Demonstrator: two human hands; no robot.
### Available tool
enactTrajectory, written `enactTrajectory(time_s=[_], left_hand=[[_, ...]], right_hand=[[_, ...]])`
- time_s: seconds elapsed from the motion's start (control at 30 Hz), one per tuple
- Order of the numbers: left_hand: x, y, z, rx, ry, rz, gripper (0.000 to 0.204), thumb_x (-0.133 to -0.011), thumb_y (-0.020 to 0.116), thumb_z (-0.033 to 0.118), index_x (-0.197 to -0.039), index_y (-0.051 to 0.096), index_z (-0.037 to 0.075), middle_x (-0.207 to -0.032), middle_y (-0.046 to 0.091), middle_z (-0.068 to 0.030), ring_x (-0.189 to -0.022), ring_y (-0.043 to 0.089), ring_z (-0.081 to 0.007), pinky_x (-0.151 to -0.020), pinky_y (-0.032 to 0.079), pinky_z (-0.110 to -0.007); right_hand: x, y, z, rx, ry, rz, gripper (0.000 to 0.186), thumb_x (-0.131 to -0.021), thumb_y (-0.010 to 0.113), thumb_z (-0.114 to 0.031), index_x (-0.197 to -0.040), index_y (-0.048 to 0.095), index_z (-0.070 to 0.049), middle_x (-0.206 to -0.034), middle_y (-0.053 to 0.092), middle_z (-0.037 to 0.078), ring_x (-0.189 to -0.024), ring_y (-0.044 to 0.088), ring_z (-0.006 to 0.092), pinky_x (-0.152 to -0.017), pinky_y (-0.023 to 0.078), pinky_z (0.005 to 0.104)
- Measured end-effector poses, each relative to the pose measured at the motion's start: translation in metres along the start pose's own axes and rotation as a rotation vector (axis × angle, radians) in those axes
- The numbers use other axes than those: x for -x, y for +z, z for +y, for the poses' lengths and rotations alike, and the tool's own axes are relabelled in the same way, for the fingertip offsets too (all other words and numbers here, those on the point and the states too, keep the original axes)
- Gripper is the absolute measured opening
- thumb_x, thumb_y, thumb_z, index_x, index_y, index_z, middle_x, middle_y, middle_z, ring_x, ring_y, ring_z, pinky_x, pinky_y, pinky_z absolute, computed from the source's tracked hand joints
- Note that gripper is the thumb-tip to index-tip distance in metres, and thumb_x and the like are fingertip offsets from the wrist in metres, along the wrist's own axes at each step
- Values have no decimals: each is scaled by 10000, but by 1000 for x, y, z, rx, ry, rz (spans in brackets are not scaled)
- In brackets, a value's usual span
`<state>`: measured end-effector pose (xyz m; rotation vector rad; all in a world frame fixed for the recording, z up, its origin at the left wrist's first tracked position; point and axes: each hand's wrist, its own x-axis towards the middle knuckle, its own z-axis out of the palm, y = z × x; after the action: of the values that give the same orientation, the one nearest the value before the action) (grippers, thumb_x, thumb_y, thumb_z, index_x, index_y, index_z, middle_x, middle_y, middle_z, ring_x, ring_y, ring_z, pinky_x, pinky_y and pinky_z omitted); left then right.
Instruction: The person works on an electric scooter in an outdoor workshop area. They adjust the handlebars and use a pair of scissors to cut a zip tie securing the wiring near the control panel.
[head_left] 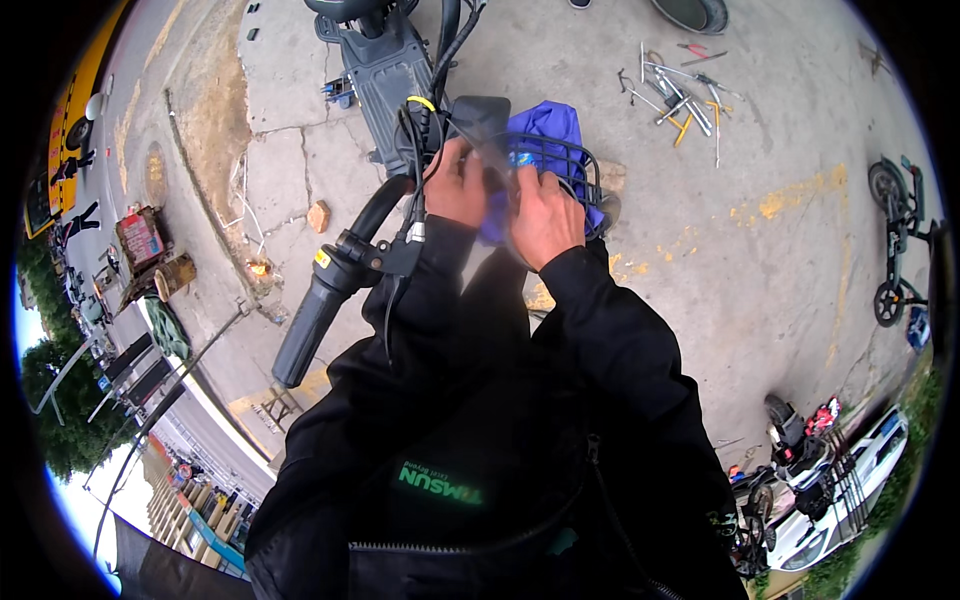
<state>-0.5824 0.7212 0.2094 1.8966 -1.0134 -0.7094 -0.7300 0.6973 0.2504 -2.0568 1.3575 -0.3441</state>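
Observation:
My left hand [457, 188] is at the front of an electric scooter, beside the cables below a dark panel [481, 116]. Its fingers are curled, and what they grip is hidden. My right hand [548, 217] bends its fingers down at the near side of a black wire basket [570, 152]; a hazy grey patch blurs the space between both hands, so what it holds cannot be made out. A blue-purple cloth or bag [548, 122] lies in the basket. The handlebar's black grip [312, 325] points toward me at the left, with a brake lever and cables [413, 235] beside it.
The scooter's footboard [385, 85] stretches away at the far left. Several wrenches and other hand tools [685, 103] lie on the concrete at the far right, near a round dark basin [694, 14]. A brick piece [318, 216] lies left. Another small scooter [893, 240] stands far right.

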Motion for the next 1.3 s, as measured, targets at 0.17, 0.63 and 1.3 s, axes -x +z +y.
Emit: enactTrajectory(time_s=[0.17, 0.63, 1.3], left_hand=[[-1, -3, 1, 96, -21, -43, 127, -982, 540, 67, -1032, 599, -34, -923, 644, -30, -830, 552, -67, -755, 454, -223], [-3, -10, 5, -142, -6, -116, 143, -995, 534, 107, -1043, 593, -14, -870, 619, -41, -810, 553, -75, -726, 459, -248], [-13, -22, -8, 387, -270, -322, 128, -1009, 517, 194, -1004, 583, 85, -647, 363, 85, -553, 307, -6, -491, 237, -198]], right_hand=[[-4, 2, 7, -10, -6, -73, 276, -831, 615, -109, -1075, 501, -51, -875, 586, 242, -734, 623, 443, -636, 496, 529], [2, 8, 12, -115, -54, 8, 141, -867, 574, -150, -970, 522, -70, -812, 601, 223, -681, 624, 436, -614, 489, 536], [13, 22, 5, -937, 374, -272, 369, -764, 703, -92, -1116, 619, -20, -738, 627, 135, -641, 626, 232, -573, 487, 373]])
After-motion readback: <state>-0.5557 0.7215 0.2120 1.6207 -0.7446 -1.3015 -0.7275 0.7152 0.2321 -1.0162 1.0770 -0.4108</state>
